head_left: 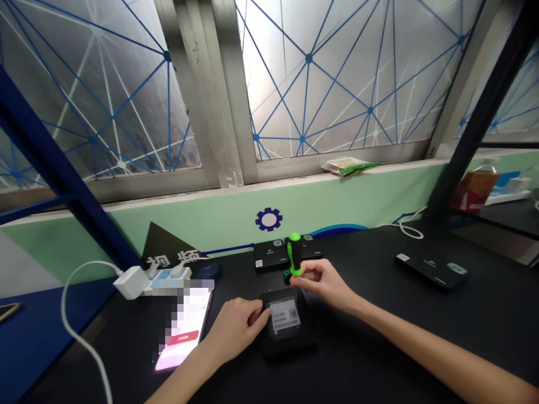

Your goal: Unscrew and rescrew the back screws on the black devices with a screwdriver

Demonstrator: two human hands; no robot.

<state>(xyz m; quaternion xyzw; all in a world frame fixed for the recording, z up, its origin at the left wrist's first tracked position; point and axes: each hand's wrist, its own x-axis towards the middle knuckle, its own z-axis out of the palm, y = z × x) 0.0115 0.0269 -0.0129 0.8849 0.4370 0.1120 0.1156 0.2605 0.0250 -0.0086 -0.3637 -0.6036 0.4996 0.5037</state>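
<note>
My right hand (318,279) pinches a green and black screwdriver (295,252) low on its handle. The screwdriver stands upright, handle up; its tip is hidden by the fingers. A small teal and black piece (287,274) sits just left of those fingertips. With curled fingers, my left hand (242,322) steadies the left edge of a black rectangular device (290,342), thumb and forefinger on it. A grey-white printed label (285,315) faces up on that device, which lies on the dark table (370,359).
Two flat black boxes (269,264) lie behind the screwdriver, and another black box (432,271) at right. A lit phone (185,325), a power strip (167,280) with a white charger (132,282), and a dark mouse-like object (209,271) are at left. A white cable (408,230) lies back right.
</note>
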